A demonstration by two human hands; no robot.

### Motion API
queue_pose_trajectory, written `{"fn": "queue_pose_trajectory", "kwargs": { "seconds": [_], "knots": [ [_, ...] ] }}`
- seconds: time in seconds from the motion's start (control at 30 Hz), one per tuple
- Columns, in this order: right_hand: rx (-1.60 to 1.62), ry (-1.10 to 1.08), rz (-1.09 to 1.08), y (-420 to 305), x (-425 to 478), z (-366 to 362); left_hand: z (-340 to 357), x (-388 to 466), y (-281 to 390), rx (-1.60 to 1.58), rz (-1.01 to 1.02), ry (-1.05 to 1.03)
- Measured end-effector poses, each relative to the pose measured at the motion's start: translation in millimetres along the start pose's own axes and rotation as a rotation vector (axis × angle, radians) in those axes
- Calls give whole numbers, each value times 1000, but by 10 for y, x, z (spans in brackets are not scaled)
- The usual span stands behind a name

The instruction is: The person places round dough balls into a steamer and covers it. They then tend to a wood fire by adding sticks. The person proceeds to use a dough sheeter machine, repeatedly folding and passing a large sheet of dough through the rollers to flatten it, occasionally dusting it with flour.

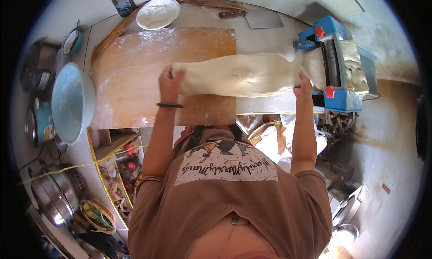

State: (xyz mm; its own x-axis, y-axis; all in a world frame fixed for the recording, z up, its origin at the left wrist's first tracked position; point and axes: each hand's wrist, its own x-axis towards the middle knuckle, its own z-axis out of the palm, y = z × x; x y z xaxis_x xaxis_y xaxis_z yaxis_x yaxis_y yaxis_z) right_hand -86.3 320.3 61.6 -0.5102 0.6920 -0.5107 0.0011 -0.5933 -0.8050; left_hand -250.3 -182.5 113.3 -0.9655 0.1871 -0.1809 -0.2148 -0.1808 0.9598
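A long sheet of pale dough (pixel 236 76) stretches from above the floured wooden board (pixel 128 80) to a blue dough-rolling machine (pixel 342 101) on the right. My left hand (pixel 171 83) grips the sheet's left end, thumb on top. Near the machine, my right hand (pixel 303 85) pinches the edge closest to me, where the dough narrows and folds. Dough lies against both sides of the machine's rollers (pixel 330 63), with a lumpy part (pixel 353 68) on the far right side. The fingers beneath the sheet are hidden.
Behind the board are a bowl of flour (pixel 158 13), a cleaver (pixel 265 19) and a phone (pixel 123 3). A straw broom (pixel 113 37) touches the back left. To the left stand a light-blue basin (pixel 69 103) and a blue pot (pixel 44 120). Open shelves (pixel 114 140) sit below.
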Motion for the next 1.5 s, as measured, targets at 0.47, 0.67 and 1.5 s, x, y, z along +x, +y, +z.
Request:
{"fn": "queue_pose_trajectory", "kwargs": {
  "seconds": [0.47,0.67,1.5],
  "knots": [
    [253,-69,203,1745,-1308,847,-3742,242,27,1161,53,350],
    [68,-13,311,1750,-1236,597,-3571,126,-336,725,-234,112],
    [192,271,57,853,-417,410,-3172,47,-176,664,-69,299]
  ]
}}
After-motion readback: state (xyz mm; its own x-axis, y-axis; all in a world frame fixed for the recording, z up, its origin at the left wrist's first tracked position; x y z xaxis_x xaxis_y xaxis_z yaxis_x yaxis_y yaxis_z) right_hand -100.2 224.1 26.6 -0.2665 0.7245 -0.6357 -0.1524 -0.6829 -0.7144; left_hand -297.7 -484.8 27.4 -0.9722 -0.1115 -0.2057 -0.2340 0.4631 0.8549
